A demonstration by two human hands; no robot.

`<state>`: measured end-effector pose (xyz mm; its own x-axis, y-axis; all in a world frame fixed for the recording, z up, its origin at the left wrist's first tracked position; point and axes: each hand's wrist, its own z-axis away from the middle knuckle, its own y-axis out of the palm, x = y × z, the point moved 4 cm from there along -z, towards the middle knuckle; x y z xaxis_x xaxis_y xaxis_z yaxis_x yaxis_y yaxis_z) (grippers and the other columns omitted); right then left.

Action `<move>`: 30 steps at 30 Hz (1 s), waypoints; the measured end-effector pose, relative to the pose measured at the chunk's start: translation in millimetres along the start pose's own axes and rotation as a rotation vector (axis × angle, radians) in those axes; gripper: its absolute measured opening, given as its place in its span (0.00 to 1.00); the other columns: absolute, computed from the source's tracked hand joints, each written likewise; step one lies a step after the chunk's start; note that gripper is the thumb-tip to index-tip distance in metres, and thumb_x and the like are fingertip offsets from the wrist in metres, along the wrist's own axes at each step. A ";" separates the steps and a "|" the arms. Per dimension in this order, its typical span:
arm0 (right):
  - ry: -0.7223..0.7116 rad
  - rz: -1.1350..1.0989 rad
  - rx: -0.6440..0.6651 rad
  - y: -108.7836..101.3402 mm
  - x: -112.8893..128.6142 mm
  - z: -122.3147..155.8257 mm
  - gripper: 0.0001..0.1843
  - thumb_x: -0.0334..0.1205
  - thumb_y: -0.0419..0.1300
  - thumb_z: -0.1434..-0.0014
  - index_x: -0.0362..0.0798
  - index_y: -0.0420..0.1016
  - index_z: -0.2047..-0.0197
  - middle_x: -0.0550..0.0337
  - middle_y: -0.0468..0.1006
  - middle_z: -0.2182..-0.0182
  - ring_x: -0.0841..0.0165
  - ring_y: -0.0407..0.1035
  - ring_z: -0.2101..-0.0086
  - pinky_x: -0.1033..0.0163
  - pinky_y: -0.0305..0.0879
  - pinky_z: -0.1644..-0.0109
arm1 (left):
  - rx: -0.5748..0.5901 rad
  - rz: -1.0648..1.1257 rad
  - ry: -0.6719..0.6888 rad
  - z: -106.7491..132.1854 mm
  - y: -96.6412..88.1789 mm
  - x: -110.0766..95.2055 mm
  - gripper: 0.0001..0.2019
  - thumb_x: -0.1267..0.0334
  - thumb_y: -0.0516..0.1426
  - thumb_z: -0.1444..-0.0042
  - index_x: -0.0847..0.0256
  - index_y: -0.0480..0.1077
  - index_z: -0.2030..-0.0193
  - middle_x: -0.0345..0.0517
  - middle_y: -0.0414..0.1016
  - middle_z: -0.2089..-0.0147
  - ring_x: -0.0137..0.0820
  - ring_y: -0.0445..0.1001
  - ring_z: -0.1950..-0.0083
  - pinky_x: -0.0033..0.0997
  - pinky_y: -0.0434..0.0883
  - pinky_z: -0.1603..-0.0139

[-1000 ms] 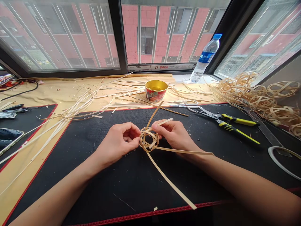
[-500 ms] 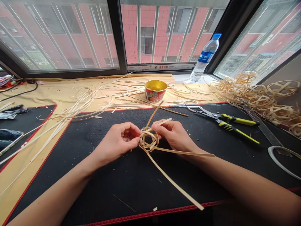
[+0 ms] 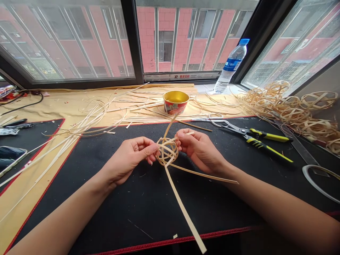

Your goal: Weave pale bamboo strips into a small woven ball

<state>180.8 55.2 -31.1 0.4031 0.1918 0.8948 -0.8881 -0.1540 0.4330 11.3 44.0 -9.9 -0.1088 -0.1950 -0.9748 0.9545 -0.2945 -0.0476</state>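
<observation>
Above the black mat, a small openwork ball of pale bamboo strips trails long loose ends, pinched between the left hand and right hand, both closed on it; yellow-handled shears lie nearby.

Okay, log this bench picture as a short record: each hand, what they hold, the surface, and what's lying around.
Left hand: fingertips pinch the left side of a small openwork ball of pale flat strips
Right hand: grips the ball's right side
Loose ends: a long pale strip tail runs toward the near edge
Surface: black mat with red border
Tool: yellow-and-black-handled shears, right of the hands
Behind: red paper bowl with gold inside; clear plastic bottle with blue cap
Far right: heap of coiled pale strip rings
</observation>
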 end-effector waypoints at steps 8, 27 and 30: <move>0.100 0.057 -0.005 -6.4 -2.6 -1.2 0.15 0.41 0.71 0.59 0.45 0.72 0.70 0.64 0.72 0.72 0.75 0.66 0.69 0.68 0.65 0.64 | -0.024 0.083 -0.032 -3.7 -1.4 9.6 0.16 0.55 0.66 0.56 0.66 0.69 0.74 0.42 0.73 0.74 0.24 0.68 0.73 0.25 0.65 0.69; 0.116 0.226 0.121 -0.5 -5.8 -3.5 0.17 0.47 0.71 0.60 0.42 0.76 0.72 0.61 0.75 0.73 0.75 0.68 0.71 0.68 0.64 0.65 | -0.169 -0.417 0.147 2.5 -7.2 -7.0 0.14 0.53 0.63 0.53 0.62 0.73 0.66 0.41 0.71 0.71 0.26 0.67 0.72 0.26 0.62 0.70; 0.085 0.249 0.139 3.2 -6.5 -1.7 0.17 0.47 0.71 0.59 0.42 0.75 0.73 0.63 0.73 0.76 0.76 0.66 0.73 0.68 0.63 0.67 | -0.199 -0.534 0.228 5.1 -3.7 -9.2 0.14 0.51 0.61 0.52 0.60 0.77 0.65 0.44 0.71 0.65 0.27 0.67 0.69 0.27 0.63 0.69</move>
<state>175.0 55.1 -35.7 0.1517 0.2109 0.9657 -0.9161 -0.3369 0.2175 7.3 42.2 0.4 -0.5457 0.1425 -0.8258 0.8202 -0.1113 -0.5612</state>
